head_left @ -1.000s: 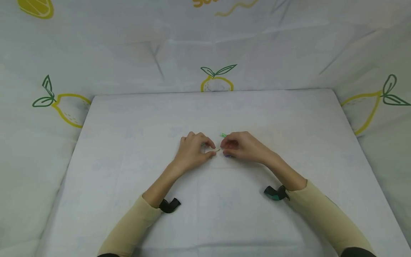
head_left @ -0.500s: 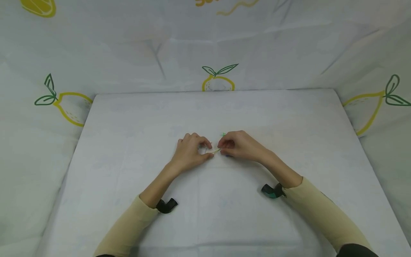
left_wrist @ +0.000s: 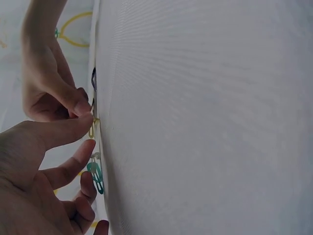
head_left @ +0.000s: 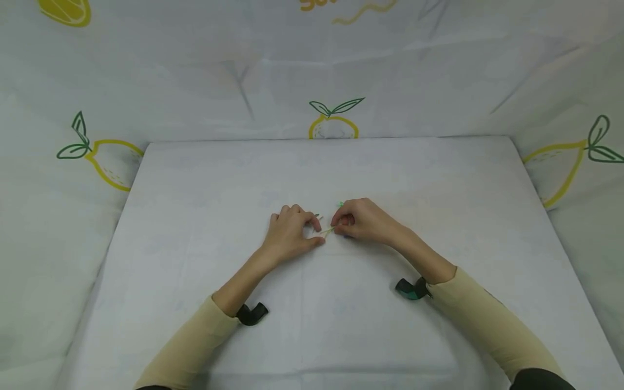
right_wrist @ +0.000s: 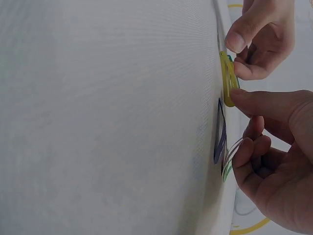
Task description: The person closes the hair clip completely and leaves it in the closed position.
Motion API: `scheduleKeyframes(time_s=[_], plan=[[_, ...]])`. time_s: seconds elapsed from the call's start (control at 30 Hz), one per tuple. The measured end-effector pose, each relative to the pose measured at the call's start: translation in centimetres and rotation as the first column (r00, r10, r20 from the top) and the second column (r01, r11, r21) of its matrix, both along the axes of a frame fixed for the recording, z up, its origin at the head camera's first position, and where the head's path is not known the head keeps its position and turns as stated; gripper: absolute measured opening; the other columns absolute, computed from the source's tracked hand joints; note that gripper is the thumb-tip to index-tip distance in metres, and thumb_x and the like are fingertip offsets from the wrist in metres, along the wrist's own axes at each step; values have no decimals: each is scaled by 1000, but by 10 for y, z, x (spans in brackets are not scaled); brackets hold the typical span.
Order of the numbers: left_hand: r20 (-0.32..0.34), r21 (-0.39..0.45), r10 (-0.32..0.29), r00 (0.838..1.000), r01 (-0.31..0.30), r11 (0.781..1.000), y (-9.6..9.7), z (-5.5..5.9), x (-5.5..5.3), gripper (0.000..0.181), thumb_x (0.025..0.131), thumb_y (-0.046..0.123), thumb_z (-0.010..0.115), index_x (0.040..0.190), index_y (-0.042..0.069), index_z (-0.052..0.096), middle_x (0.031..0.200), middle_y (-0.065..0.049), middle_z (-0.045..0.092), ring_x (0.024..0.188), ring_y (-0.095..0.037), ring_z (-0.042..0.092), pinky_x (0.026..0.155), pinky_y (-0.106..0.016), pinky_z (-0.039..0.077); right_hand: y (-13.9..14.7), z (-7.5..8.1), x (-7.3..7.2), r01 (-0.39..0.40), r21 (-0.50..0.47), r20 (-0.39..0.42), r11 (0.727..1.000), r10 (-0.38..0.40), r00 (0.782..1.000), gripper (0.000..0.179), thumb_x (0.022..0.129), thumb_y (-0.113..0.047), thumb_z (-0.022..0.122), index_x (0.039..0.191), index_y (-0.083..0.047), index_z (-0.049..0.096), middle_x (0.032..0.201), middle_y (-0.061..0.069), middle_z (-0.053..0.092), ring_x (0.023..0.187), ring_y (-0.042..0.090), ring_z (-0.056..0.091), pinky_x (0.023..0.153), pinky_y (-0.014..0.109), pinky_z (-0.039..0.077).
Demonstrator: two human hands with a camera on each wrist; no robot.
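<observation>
Near the middle of the white table, thumb and fingers of my right hand [head_left: 363,219] pinch a yellow snap hair clip [right_wrist: 228,83]. In the head view the clip [head_left: 328,231] shows a narrow V shape, its parts spread. My left hand [head_left: 290,233] is beside its other end, thumb and index finger apart around it; whether they touch it is hard to tell. A teal hair clip [left_wrist: 96,177] lies by the left fingers. Beneath the right hand are a dark blue hair clip [right_wrist: 220,132] and a green one [right_wrist: 227,170], partly hidden by fingers.
The white-covered table [head_left: 224,179] meets a white cloth backdrop [head_left: 195,81] with lemon prints at its back and sides. Black wrist mounts [head_left: 252,314] stick out from beige sleeves [head_left: 195,346] above the table.
The left hand has drawn back slightly to the left and nearer the person. More of the yellow hair clip now shows between the hands, its parts spread. The right hand has shifted slightly left.
</observation>
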State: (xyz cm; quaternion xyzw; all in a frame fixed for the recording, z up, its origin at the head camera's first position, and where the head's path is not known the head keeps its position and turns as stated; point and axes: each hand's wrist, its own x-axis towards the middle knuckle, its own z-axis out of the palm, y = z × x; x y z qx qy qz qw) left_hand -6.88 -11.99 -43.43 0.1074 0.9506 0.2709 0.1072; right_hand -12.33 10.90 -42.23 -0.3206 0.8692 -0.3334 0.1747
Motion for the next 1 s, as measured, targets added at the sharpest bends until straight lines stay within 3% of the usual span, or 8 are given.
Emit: scheduleKeyframes(time_s=[0.57, 0.83, 1.0], plan=[[-40, 37, -41, 998, 42, 998, 5, -2, 1, 17, 89, 33, 91, 98, 21, 83, 101, 0, 72, 96, -20, 59, 88, -44, 45, 2, -3, 1, 2, -8, -18, 1000, -2, 1000, 5, 94, -9, 83, 94, -4, 83, 82, 1, 71, 75, 11, 57, 71, 22, 47], [29, 176, -44, 999, 39, 984, 4, 0, 0, 14, 92, 19, 87, 101, 11, 81, 99, -4, 76, 97, -20, 66, 91, -39, 54, 2, -2, 2, 11, -35, -13, 999, -12, 1000, 3, 94, -7, 82, 93, -6, 84, 81, 1, 70, 75, 11, 57, 71, 22, 47], [40, 194, -55, 998, 46, 980, 4, 1, 1, 16, 92, 17, 87, 104, 8, 80, 100, -4, 78, 91, -18, 65, 87, -36, 54, 3, -1, 3, 21, -49, -9, 999, -21, 1000, 6, 93, -4, 82, 91, -10, 83, 81, 0, 70, 76, 11, 57, 71, 21, 47]])
